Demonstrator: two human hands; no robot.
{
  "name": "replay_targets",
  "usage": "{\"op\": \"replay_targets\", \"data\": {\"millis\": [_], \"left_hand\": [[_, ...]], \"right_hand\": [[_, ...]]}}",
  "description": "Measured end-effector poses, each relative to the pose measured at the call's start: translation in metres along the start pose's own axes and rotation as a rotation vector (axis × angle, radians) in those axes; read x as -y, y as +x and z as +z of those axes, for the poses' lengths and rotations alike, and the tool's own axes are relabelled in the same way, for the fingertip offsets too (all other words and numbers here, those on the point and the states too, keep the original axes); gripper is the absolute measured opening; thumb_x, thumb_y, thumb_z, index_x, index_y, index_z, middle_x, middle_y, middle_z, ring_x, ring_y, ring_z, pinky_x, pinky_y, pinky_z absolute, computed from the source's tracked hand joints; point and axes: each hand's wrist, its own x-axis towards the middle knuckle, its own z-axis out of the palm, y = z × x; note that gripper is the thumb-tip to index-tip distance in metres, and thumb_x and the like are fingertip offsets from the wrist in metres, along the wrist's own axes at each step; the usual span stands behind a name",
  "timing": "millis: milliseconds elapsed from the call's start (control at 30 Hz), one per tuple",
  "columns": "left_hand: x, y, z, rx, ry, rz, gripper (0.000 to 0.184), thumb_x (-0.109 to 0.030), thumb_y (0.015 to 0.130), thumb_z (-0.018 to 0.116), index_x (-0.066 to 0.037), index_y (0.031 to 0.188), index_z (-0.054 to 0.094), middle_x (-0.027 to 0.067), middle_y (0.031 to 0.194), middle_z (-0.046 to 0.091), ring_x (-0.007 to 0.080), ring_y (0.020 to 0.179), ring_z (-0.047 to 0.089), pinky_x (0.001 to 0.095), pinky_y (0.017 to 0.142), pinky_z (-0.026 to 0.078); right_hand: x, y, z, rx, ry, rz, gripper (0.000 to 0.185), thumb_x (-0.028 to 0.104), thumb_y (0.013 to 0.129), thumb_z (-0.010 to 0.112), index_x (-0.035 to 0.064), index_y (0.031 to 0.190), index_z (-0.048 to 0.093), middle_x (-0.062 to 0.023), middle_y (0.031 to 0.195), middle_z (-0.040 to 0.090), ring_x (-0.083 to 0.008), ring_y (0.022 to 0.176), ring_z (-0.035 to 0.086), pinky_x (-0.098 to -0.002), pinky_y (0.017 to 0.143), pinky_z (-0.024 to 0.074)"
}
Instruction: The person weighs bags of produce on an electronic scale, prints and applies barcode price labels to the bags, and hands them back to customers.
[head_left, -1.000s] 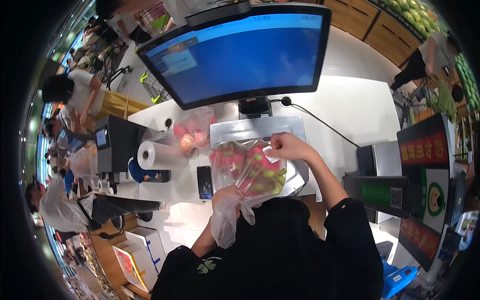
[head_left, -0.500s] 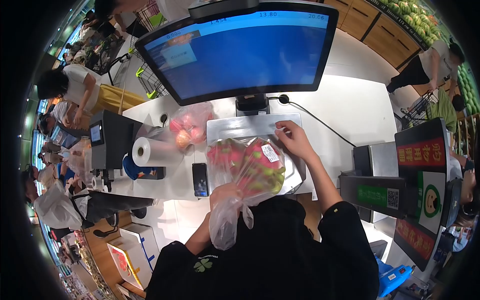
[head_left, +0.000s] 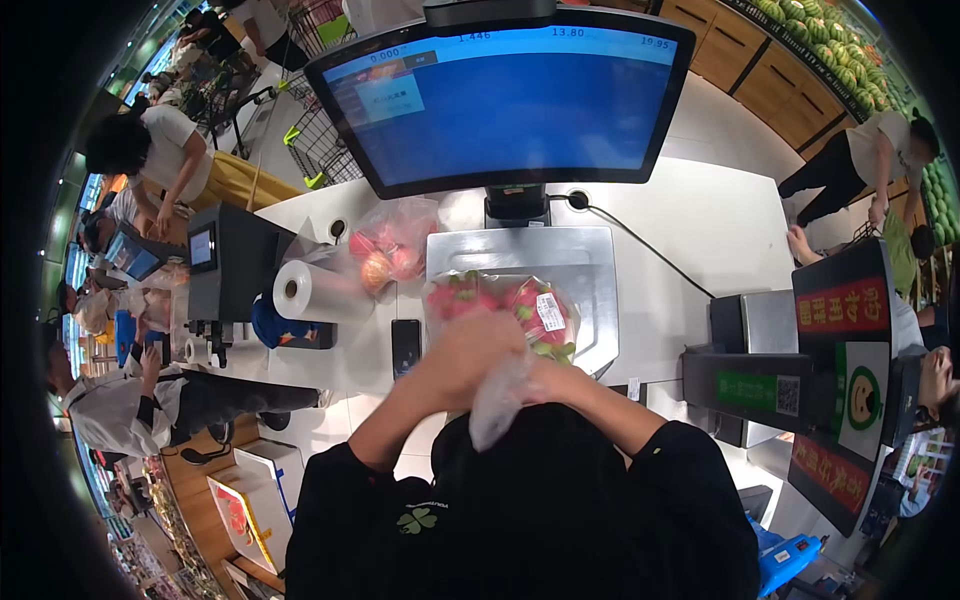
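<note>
A clear plastic bag of dragon fruit (head_left: 470, 295) with a white price label (head_left: 550, 311) lies on the metal scale plate (head_left: 590, 260). My left hand (head_left: 472, 352) is closed around the bag's gathered neck, slightly blurred by motion. Against it from the right, my right hand (head_left: 545, 380) also grips the bag's neck, its fingers mostly hidden. The loose tail of the bag (head_left: 497, 408) hangs down toward my chest between the two wrists.
A wide screen (head_left: 510, 110) stands behind the scale. To the left are a bag of red and orange fruit (head_left: 390, 250), a plastic bag roll (head_left: 300, 290), a phone (head_left: 406, 345) and a dark printer (head_left: 225, 260). A sign stand (head_left: 740, 385) is at right; other people are around.
My right hand has come from the scale's right edge down to the bag's neck beside my left hand. My left hand has risen slightly, and the weight and price readouts have changed.
</note>
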Motion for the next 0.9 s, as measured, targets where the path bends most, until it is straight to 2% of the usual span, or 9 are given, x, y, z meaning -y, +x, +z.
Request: {"op": "replay_targets", "data": {"millis": [133, 233, 367, 433, 500, 700, 767, 833, 900], "left_hand": [[0.016, -0.012, -0.013, -0.115, -0.424, -0.257, 0.086, -0.033, 0.059, 0.083, -0.007, 0.133, 0.048, 0.0162, 0.129, 0.054, 0.0333, 0.119, 0.051, 0.0443, 0.104, 0.035], [0.067, -0.051, 0.020, 0.115, 0.264, -0.146, 0.078, -0.039, 0.064, 0.080, -0.008, 0.130, 0.052, 0.0166, 0.132, 0.053, 0.0336, 0.123, 0.049, 0.0427, 0.107, 0.033], [0.052, -0.050, 0.030, -0.055, 0.365, -0.157, 0.057, -0.043, 0.071, 0.076, -0.007, 0.114, 0.062, 0.0148, 0.115, 0.058, 0.0335, 0.107, 0.053, 0.0442, 0.094, 0.038], [0.044, -0.051, 0.040, 0.044, 0.415, -0.327, 0.059, -0.042, 0.072, 0.075, -0.003, 0.113, 0.059, 0.0151, 0.108, 0.058, 0.0344, 0.100, 0.054, 0.0455, 0.088, 0.039], [0.028, -0.045, 0.048, -0.267, 0.355, -0.357, 0.062, -0.038, 0.074, 0.075, 0.002, 0.116, 0.054, 0.0160, 0.103, 0.058, 0.0355, 0.100, 0.054, 0.0448, 0.088, 0.040], [-0.068, -0.098, 0.051, -0.169, -0.462, -0.491, 0.081, -0.019, 0.081, 0.070, 0.008, 0.139, 0.020, 0.0299, 0.139, 0.025, 0.0422, 0.118, 0.041, 0.0426, 0.090, 0.050], [-0.090, -0.129, 0.053, 0.077, -0.438, -0.235, 0.098, -0.020, 0.086, 0.067, 0.002, 0.147, -0.007, 0.0273, 0.146, 0.019, 0.0319, 0.122, 0.045, 0.0355, 0.087, 0.053], [-0.116, -0.155, 0.039, 0.339, -0.965, -0.329, 0.073, -0.012, 0.083, 0.070, -0.002, 0.144, 0.030, 0.0185, 0.132, 0.050, 0.0246, 0.103, 0.062, 0.0349, 0.082, 0.055], [-0.111, -0.179, 0.009, 0.302, -0.671, -0.084, 0.053, -0.010, 0.083, 0.070, -0.002, 0.129, 0.047, 0.0148, 0.113, 0.060, 0.0232, 0.092, 0.065, 0.0334, 0.077, 0.054]], "right_hand": [[0.012, 0.005, -0.006, -0.006, 0.015, 0.137, 0.051, 0.025, 0.080, 0.067, 0.0018, 0.123, 0.053, -0.0150, 0.126, 0.054, -0.0286, 0.117, 0.052, -0.0361, 0.103, 0.0391], [0.041, 0.002, -0.019, -0.081, -0.265, 0.136, 0.046, 0.023, 0.080, 0.065, 0.0029, 0.120, 0.056, -0.0141, 0.123, 0.057, -0.0287, 0.114, 0.054, -0.0369, 0.100, 0.0414], [0.013, 0.027, -0.034, -0.301, -0.664, -0.112, 0.034, 0.015, 0.081, 0.058, 0.0083, 0.113, 0.065, -0.0108, 0.117, 0.064, -0.0292, 0.106, 0.061, -0.0382, 0.092, 0.0477], [0.064, 0.048, -0.036, -0.352, -0.137, 0.337, 0.032, 0.014, 0.078, 0.060, 0.0081, 0.110, 0.066, -0.0100, 0.110, 0.067, -0.0291, 0.095, 0.065, -0.0363, 0.082, 0.0516], [0.060, 0.071, -0.028, -0.609, -0.343, -0.069, 0.031, 0.006, 0.072, 0.054, -0.0026, 0.099, 0.066, -0.0226, 0.081, 0.067, -0.0329, 0.077, 0.067, -0.0364, 0.066, 0.0515], [0.072, 0.101, 0.041, -0.687, -0.800, 0.051, 0.016, 0.011, 0.068, 0.060, -0.0048, 0.066, 0.060, -0.0256, 0.067, 0.058, -0.0422, 0.062, 0.059, -0.0493, 0.061, 0.0495], [0.054, 0.110, 0.058, -0.718, -0.999, -0.355, 0.015, 0.011, 0.068, 0.060, -0.0028, 0.073, 0.062, -0.0228, 0.064, 0.058, -0.0404, 0.061, 0.059, -0.0463, 0.059, 0.0495], [0.058, 0.104, 0.069, -0.780, -1.231, -0.463, 0.015, 0.010, 0.071, 0.060, 0.0017, 0.084, 0.063, -0.0129, 0.064, 0.060, -0.0301, 0.058, 0.060, -0.0399, 0.056, 0.0483], [0.089, 0.095, 0.091, -0.767, -0.223, 0.046, 0.021, 0.010, 0.083, 0.051, 0.0039, 0.100, 0.063, -0.0039, 0.070, 0.058, -0.0176, 0.061, 0.055, -0.0313, 0.060, 0.0471]]}}
